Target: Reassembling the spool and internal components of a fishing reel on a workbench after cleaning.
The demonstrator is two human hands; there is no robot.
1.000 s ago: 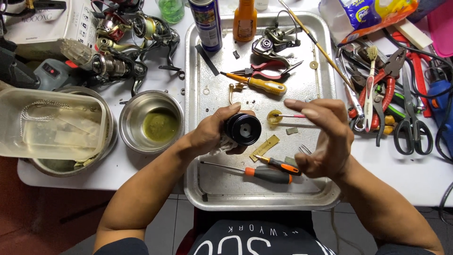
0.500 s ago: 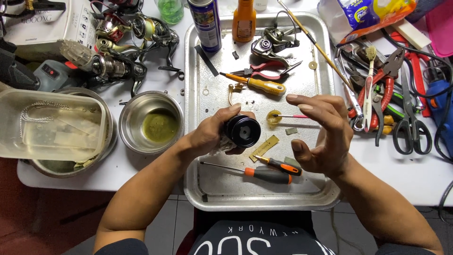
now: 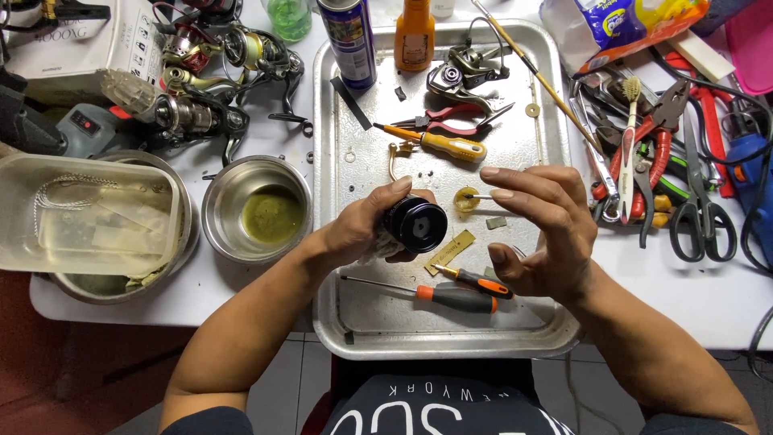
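My left hand (image 3: 362,232) grips a black cylindrical spool-like part (image 3: 416,225) with a bit of white cloth under it, held above the metal tray (image 3: 354,322). My right hand (image 3: 541,234) hovers just right of the part with fingers spread and nothing in them. Its fingertips are close to a small yellow round cap (image 3: 465,199) with a thin stick resting in it on the tray.
In the tray lie two orange-and-black screwdrivers (image 3: 459,298), a yellow-handled screwdriver (image 3: 447,146), red pliers (image 3: 451,121), a reel body (image 3: 463,76) and a spray can (image 3: 346,36). Left are a steel bowl of green liquid (image 3: 258,211), a plastic box (image 3: 88,213) and fishing reels (image 3: 205,80). Pliers and scissors (image 3: 700,221) lie right.
My right hand has shifted slightly and its fingers have opened wider beside the black part. My left hand keeps its hold with little movement.
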